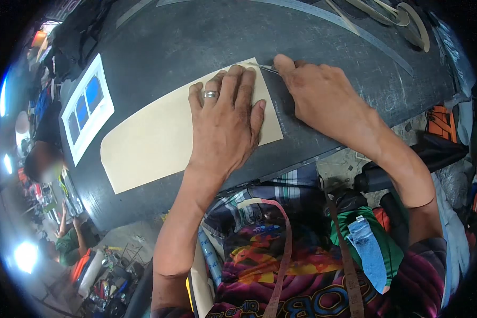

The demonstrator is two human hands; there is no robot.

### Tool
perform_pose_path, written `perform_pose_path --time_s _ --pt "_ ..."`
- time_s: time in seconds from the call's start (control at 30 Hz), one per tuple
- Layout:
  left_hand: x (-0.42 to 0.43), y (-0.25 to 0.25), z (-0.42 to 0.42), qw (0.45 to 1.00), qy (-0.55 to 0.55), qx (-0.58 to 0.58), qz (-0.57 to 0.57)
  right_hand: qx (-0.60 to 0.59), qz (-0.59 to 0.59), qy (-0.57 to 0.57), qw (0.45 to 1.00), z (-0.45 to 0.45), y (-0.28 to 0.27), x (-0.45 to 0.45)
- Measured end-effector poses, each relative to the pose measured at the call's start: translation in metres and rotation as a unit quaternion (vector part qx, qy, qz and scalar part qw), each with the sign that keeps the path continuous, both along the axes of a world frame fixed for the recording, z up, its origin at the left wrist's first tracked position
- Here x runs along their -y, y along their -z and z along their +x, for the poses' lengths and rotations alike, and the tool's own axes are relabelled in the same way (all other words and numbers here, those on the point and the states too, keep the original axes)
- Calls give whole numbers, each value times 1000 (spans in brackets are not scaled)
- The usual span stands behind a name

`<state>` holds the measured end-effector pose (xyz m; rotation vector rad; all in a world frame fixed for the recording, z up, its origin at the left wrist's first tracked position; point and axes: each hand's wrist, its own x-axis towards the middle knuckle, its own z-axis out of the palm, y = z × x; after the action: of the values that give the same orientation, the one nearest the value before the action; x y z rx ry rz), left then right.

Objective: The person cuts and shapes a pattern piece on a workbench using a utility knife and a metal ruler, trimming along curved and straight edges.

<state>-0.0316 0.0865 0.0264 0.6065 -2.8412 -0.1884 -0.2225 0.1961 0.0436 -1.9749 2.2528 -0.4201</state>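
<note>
A cream sheet of card with one long curved edge lies on the dark table. My left hand, with a ring on one finger, rests flat on the card, its fingers stretched toward the far edge. My right hand is closed round a thin metal blade; its handle is hidden inside the fist. The blade points left and meets the card near its far right corner. A narrow sliver along the card's curved edge shows just left of the blade.
On the dark table lie a white sheet with blue pictures, a long metal ruler and curled strips at far right. A measuring tape hangs over my shirt. Another person is at lower left.
</note>
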Motion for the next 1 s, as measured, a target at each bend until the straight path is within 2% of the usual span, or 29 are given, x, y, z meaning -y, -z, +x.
perform_pose_path --time_s 0.33,1.0 --pt "2 5 2 1000 3 -1 -6 32 58 29 997 12 -7 1" --pt "7 7 7 999 31 -35 5 83 93 104 987 39 -14 -6"
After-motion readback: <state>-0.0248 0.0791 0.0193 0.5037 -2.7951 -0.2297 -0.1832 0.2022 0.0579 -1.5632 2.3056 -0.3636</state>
